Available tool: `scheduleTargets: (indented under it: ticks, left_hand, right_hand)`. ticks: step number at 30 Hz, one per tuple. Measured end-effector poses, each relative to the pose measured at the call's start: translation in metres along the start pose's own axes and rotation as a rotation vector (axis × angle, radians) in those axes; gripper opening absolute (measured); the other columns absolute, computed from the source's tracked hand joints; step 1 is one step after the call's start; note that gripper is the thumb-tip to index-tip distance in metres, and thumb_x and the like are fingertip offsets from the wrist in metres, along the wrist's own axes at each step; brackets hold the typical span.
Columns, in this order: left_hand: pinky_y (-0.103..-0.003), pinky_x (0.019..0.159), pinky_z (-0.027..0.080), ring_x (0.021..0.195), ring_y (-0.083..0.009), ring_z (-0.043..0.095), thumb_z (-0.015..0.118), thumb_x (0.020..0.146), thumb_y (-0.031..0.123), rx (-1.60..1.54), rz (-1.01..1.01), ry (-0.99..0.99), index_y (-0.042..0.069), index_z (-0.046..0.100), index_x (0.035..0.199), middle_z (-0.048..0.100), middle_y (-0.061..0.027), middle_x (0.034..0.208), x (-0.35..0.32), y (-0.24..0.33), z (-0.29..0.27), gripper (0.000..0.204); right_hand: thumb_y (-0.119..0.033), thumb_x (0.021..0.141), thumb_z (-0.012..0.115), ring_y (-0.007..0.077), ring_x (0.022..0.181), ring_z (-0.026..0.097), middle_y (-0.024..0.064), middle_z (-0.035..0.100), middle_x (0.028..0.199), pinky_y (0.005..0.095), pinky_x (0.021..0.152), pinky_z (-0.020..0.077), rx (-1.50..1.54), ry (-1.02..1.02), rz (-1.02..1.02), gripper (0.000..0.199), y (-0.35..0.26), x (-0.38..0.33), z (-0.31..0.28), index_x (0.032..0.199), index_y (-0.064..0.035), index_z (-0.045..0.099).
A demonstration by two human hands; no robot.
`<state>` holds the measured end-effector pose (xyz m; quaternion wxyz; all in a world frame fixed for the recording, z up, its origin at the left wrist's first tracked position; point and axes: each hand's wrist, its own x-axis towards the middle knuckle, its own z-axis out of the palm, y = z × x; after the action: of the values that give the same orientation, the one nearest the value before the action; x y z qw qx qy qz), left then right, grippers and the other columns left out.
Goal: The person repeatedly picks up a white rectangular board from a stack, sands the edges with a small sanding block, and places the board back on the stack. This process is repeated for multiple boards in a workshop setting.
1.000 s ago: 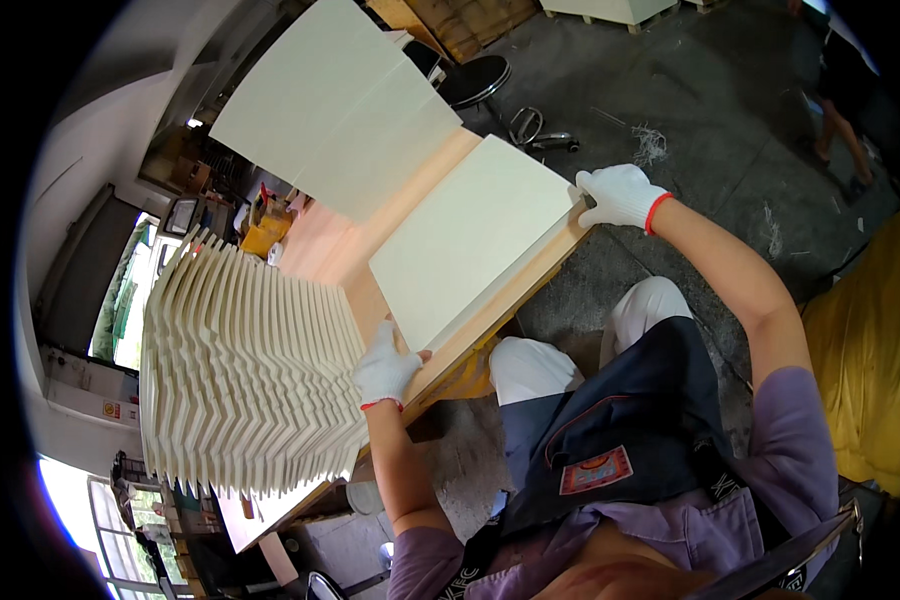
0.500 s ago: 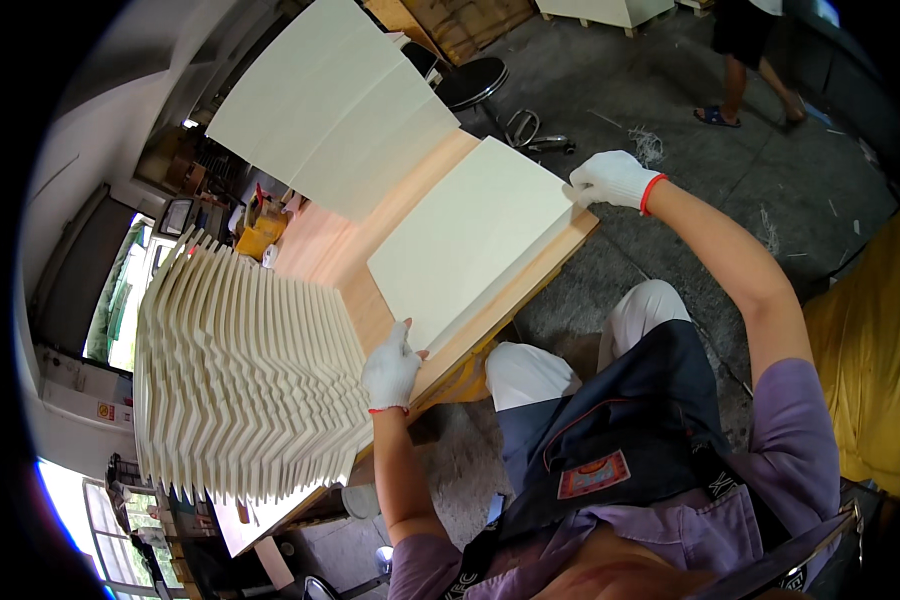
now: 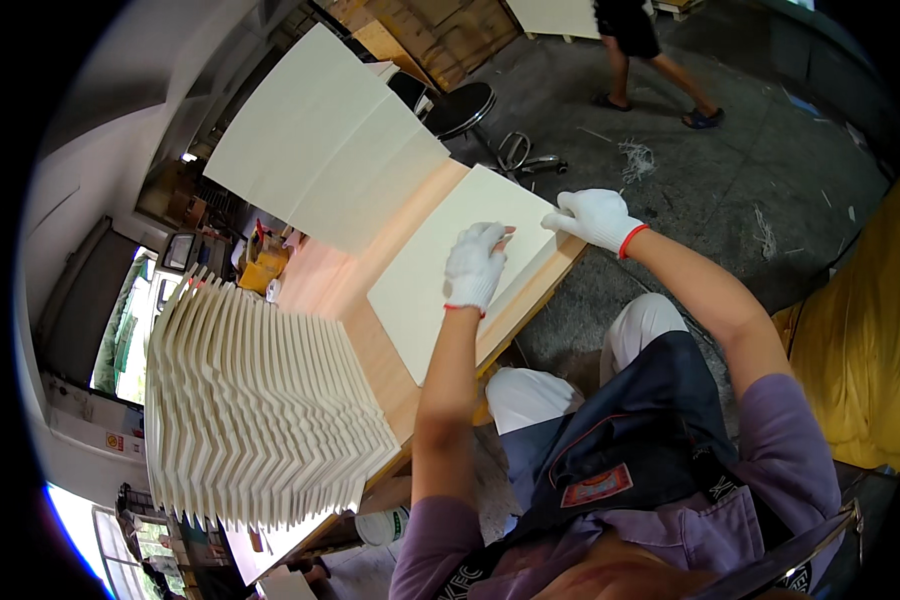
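Observation:
A pile of white board sheets [image 3: 430,265] lies flat on the wooden tabletop [image 3: 380,365] in front of me. At the pile's right corner, my right hand [image 3: 598,218], in a white knit glove with a red cuff, has its fingers closed on the sheet edge. How many sheets it grips is hidden. My left hand [image 3: 475,265], gloved alike with bare fingertips showing, is over the pile near its front edge. Its fingers are loosely bent and a little apart, with nothing seen in them.
To the left stands a large fanned stack of folded white sheets [image 3: 260,400] with zigzag edges. A tall white stack [image 3: 310,140] rises at the back. Beyond are a round black stool [image 3: 460,110], a walking person [image 3: 635,50] and plastic scraps [image 3: 637,160]. Yellow cloth [image 3: 855,330] hangs right.
My left hand has left the pile's near left corner and moved right and away from me, over the sheets. My right hand stays at the right corner. The person behind has walked left.

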<state>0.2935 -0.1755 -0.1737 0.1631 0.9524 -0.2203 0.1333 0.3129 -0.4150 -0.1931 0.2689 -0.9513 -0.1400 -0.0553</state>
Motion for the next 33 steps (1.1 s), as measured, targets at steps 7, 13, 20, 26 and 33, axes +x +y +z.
scheduleTargets:
  ticks: [7, 13, 20, 26, 33]
  left_hand:
    - [-0.032, 0.077, 0.051, 0.086, -0.0230, 0.064, 0.060, 0.089, 0.011, -0.199, -0.157, -0.093, 0.011, 0.071, 0.106, 0.066, -0.0089, 0.102, 0.028, 0.000, 0.031, 0.020]
    - [-0.032, 0.085, 0.051, 0.095, -0.0216, 0.065, 0.059, 0.090, 0.007, -0.463, -0.135, -0.031, 0.010, 0.068, 0.111, 0.067, -0.0097, 0.109, 0.019, -0.010, 0.048, 0.023]
    - [-0.031, 0.099, 0.045, 0.113, -0.0194, 0.060, 0.069, 0.085, 0.005, -0.554, -0.130, -0.081, 0.003, 0.064, 0.118, 0.065, -0.0103, 0.119, 0.018, -0.007, 0.048, 0.033]
    - [-0.031, 0.100, 0.044, 0.116, -0.0208, 0.059, 0.070, 0.085, 0.006, -0.507, -0.139, -0.105, 0.003, 0.061, 0.122, 0.064, -0.0113, 0.122, 0.020, -0.007, 0.043, 0.039]
    - [-0.031, 0.083, 0.050, 0.092, -0.0227, 0.066, 0.067, 0.090, 0.016, -0.456, -0.187, -0.005, 0.015, 0.062, 0.125, 0.068, -0.0120, 0.102, 0.015, 0.012, 0.031, 0.035]
  right_hand:
    - [-0.051, 0.092, 0.053, 0.0341, 0.083, 0.064, 0.0156, 0.065, 0.084, 0.0445, 0.069, 0.0491, -0.010, 0.149, -0.329, 0.040, 0.001, 0.020, 0.007, 0.092, -0.0111, 0.057]
    - [-0.049, 0.097, 0.044, 0.0377, 0.086, 0.061, 0.0172, 0.064, 0.085, 0.0436, 0.075, 0.0454, 0.522, 0.119, 0.062, 0.043, -0.013, 0.017, 0.022, 0.092, -0.0088, 0.058]
    - [-0.047, 0.098, 0.041, 0.0376, 0.086, 0.062, 0.0163, 0.065, 0.084, 0.0441, 0.074, 0.0459, 0.608, 0.272, 0.059, 0.041, -0.006, 0.012, 0.042, 0.095, -0.0098, 0.059]
    - [-0.047, 0.099, 0.041, 0.0374, 0.083, 0.063, 0.0155, 0.065, 0.081, 0.0442, 0.074, 0.0463, 0.633, 0.230, 0.091, 0.042, -0.007, 0.011, 0.039, 0.093, -0.0095, 0.058]
    - [-0.046, 0.099, 0.041, 0.0391, 0.080, 0.063, 0.0167, 0.065, 0.081, 0.0478, 0.069, 0.0466, 0.480, 0.249, 0.079, 0.038, -0.006, 0.012, 0.044, 0.097, -0.0120, 0.057]
